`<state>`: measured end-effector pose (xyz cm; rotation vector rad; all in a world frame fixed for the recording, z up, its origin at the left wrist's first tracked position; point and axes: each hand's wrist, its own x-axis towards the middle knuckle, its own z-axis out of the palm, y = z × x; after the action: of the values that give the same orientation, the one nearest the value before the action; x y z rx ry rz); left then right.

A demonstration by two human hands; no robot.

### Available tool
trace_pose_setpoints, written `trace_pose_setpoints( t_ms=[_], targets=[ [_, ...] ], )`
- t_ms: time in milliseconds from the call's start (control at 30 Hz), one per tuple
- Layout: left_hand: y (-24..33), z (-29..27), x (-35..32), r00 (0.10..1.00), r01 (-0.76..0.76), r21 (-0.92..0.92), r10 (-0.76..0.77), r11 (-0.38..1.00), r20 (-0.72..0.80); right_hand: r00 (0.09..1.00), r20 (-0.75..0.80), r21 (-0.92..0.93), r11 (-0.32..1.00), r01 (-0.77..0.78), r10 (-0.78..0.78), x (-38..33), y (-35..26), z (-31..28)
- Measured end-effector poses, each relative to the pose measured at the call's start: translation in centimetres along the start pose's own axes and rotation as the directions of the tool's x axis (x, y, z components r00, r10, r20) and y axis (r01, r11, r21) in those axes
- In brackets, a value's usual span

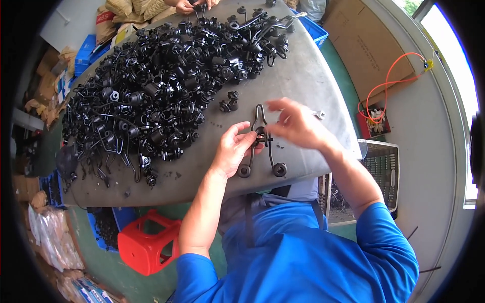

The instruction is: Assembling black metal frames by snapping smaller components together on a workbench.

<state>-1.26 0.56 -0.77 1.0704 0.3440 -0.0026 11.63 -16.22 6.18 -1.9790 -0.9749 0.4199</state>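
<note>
A black wire clip assembly (261, 144) lies on the grey surface (308, 81) just in front of the person, its looped top pointing away and its two legs ending in round black rollers near the surface's near edge. The left hand (233, 149) rests on the surface beside it, and its grip is closed on the middle of the assembly, thumb and fingertips pinching the small black part where the wires cross. The right hand (298, 123) hovers just above and to the right of the same spot, blurred, with fingers loosely spread; I cannot tell whether its grip holds anything. A large heap of black parts (161, 81) of the same kind covers the left and far side of the surface, and a few loose black pieces (228, 101) lie apart between the heap and the hands. A small metal wrench (319, 114) lies just beyond the right hand. At the far edge, another person's hands (189, 5) touch the heap. Below the surface stand a red plastic stool (149, 242) on the left and a grey plastic crate (381, 169) on the right.
</note>
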Motion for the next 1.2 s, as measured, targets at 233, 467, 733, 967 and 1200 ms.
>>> trace_pose_setpoints(
  t_ms=[233,467,733,967,1200],
  targets=[
    [0.1,0.3,0.1,0.997,0.063,-0.014,-0.064,0.998,-0.053,0.997,-0.082,-0.353,0.935,-0.029,0.0,-1.8,4.5,-1.3],
    [-0.2,1.1,0.5,0.999,-0.014,-0.036,0.012,0.999,-0.041,0.997,-0.061,-0.373,0.927,0.025,-0.051,-1.8,4.7,0.8],
    [-0.3,0.0,1.1,0.995,0.022,-0.201,-0.002,0.979,0.097,0.958,-0.012,0.472,0.846,-0.248,0.287,-1.4,3.4,0.9],
    [0.4,-0.4,1.2,0.993,0.014,-0.137,0.003,0.99,0.121,0.934,-0.087,0.316,0.899,-0.304,0.346,-2.7,3.2,3.5],
    [0.9,0.7,1.3,0.999,0.031,-0.08,-0.028,0.996,0.041,0.934,-0.069,0.241,0.914,-0.325,0.35,-2.4,2.7,3.2]
  ],
)
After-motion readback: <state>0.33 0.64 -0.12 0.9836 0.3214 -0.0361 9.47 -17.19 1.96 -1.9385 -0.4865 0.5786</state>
